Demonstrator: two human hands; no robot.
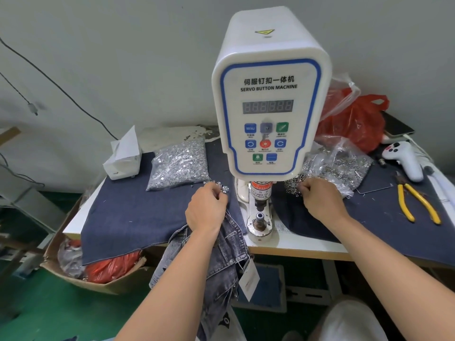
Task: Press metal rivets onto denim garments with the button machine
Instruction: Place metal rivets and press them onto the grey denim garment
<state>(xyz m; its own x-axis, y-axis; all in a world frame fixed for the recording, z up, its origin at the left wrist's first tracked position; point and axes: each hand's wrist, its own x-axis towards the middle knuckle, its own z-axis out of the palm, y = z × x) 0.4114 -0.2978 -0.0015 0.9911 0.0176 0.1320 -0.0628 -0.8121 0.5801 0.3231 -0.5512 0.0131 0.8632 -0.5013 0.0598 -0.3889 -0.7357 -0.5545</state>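
Machine [268,99] stands mid-table, its die [259,219] bare; the denim garment [221,257] hangs off the front edge, not yet under the press. Step judged: picking parts. Left hand [205,207] pinches rivets [222,187]; right hand [320,200] curls into loose rings [293,185], hold unclear; next, seat both parts.

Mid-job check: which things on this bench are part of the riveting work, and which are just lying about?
In use: button machine; denim garment; bag of rivets; bag of rings; left hand and right hand, each at a small pile of pieces.

Lying about: yellow pliers; white controller; red bag; white box.
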